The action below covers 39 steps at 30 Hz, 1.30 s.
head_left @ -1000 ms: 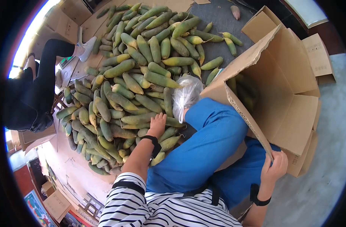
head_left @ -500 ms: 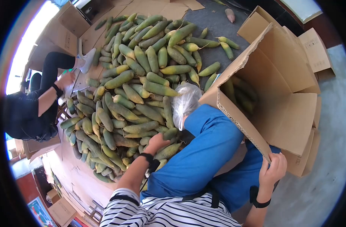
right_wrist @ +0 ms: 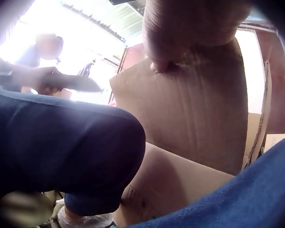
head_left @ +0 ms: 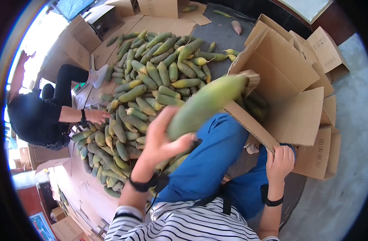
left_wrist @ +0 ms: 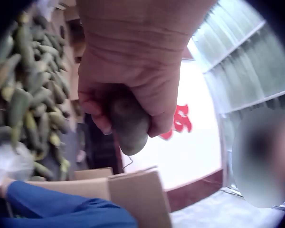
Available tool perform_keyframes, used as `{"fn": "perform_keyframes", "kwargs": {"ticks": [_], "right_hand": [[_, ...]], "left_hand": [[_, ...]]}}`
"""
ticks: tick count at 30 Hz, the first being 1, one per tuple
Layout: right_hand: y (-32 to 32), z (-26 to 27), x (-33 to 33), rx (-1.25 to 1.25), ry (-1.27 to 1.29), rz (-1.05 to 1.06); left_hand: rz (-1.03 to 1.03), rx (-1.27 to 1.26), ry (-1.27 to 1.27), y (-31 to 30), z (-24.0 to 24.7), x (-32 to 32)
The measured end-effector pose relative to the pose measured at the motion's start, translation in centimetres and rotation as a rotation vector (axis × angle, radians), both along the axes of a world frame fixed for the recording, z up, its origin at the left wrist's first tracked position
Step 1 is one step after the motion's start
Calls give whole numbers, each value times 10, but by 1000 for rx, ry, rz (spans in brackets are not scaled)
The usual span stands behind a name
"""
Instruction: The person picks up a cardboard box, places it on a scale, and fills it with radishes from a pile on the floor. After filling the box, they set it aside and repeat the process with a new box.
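1. A large green radish (head_left: 206, 105) is being clutched in the left hand (head_left: 160, 138), with the fingers being wrapped round one end, as is being shown from the left wrist.
2. And it is being held aloft, over the blue trousers (head_left: 208, 164), its far end being pointed at the open cardboard box (head_left: 278, 66); whether the rim is being touched cannot be told.
3. Over on the right, the flap (head_left: 252, 127) of that box is being gripped at its edge by the right hand (head_left: 279, 160), so the two hands are being kept well apart.
4. Inside the box, more radishes (head_left: 255, 106) are being partly hidden by shadow.
5. Beyond the left hand, floor space is being covered by a big heap of radishes (head_left: 152, 72).
6. At the heap's far-left side, radishes are being reached by another person's hand (head_left: 97, 116); its exact grip is being obscured.
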State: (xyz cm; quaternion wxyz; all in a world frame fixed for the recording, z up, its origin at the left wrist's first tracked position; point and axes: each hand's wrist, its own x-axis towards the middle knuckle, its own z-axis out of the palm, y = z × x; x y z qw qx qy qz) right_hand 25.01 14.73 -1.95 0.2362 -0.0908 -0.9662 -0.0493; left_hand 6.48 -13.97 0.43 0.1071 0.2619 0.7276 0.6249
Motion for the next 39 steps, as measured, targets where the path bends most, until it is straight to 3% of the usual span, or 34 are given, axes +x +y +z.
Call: {"fn": "perform_keyframes", "kwargs": {"ticks": [2, 5, 7, 10, 14, 17, 18, 20, 24, 27, 29, 32, 34, 36, 39], "right_hand": [[0, 1, 4, -6, -34, 5], [2, -1, 3, 54, -5, -35], [3, -3, 6, 46, -16, -26], [0, -3, 4, 44, 2, -32], [2, -6, 5, 56, -8, -28], [8, -7, 5, 71, -30, -34], [8, -7, 5, 77, -27, -28], [7, -6, 4, 80, -42, -30], [3, -1, 0, 42, -78, -41], [-1, 11, -2, -45, -167, -106], [-13, 19, -9, -28, -68, -88], [-33, 19, -15, -32, 47, -36], [-59, 17, -31, -115, 38, 226], [-77, -4, -56, -228, -55, 347], [-85, -42, -93, -335, -150, 375]], "left_hand": [[-55, 68, 193, 50, 26, -3], [22, 96, 417, 99, 32, -12], [88, 110, 422, 97, 33, -17], [166, 66, 393, 59, -2, -30], [183, -443, 51, -22, -104, -6], [-31, -811, -27, -96, -215, 47], [-104, -938, 2, -117, -238, 66], [-265, -1343, -233, -135, -238, 89], [-217, -1415, -287, -177, -287, 110], [-27, -1335, -295, -184, -305, 108], [125, -1244, -58, -178, -305, 101], [157, -1129, 144, -152, -306, 84], [109, -1107, 172, -131, -316, 77], [60, -1080, 206, -110, -328, 70], [-67, -1156, 185, -86, -352, 61]]}}
